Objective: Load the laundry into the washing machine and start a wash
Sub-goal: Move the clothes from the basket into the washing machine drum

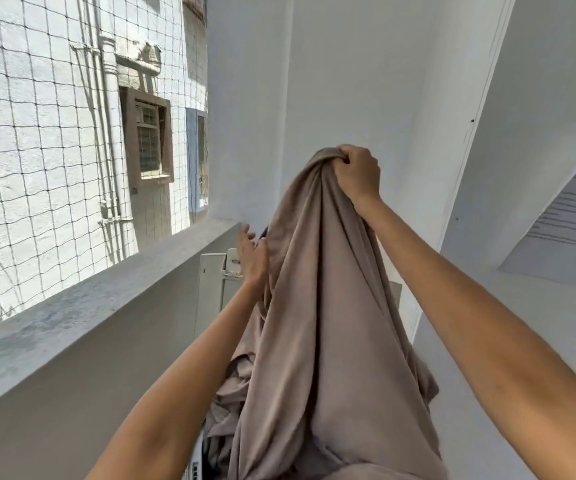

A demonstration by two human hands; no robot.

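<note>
A large beige-brown sheet (pixel 317 306) hangs in long folds from my right hand (pixel 357 173), which grips a bunched part of it high in front of the white wall. My left hand (pixel 252 258) lies lower against the sheet's left side, its fingers loosely extended. The lower part of the sheet is piled at the bottom of the view over the washing machine, of which only the raised white lid (pixel 210 289) and a strip of the front edge (pixel 194 464) show. The drum opening is hidden by the cloth.
A grey concrete parapet (pixel 82 327) runs along the left, topped by a black safety net (pixel 54 133) with a neighbouring building behind. White walls (pixel 366 81) close the front and right. A slanted white surface (pixel 570 220) sits at the right.
</note>
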